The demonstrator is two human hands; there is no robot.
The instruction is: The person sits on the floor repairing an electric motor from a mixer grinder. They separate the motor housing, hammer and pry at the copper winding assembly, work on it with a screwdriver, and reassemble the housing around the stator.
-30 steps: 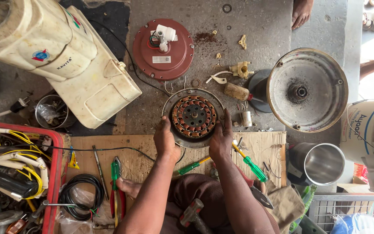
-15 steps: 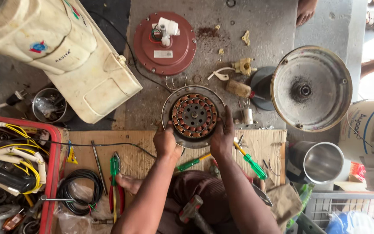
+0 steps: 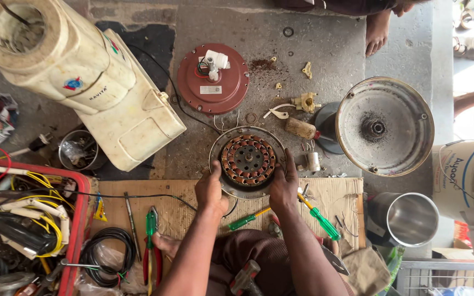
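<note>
Fingers of the left hand [image 3: 210, 189] and right hand [image 3: 283, 186] grip opposite rims of the round motor winding [image 3: 247, 161] on the concrete floor [image 3: 325, 55], having slid slightly lower around it since a second ago; green screwdrivers [image 3: 319, 218] lie beside.

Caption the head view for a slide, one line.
Both hands, left hand and right hand, grip a copper-wound motor stator on a concrete floor amid scattered tools.
</note>
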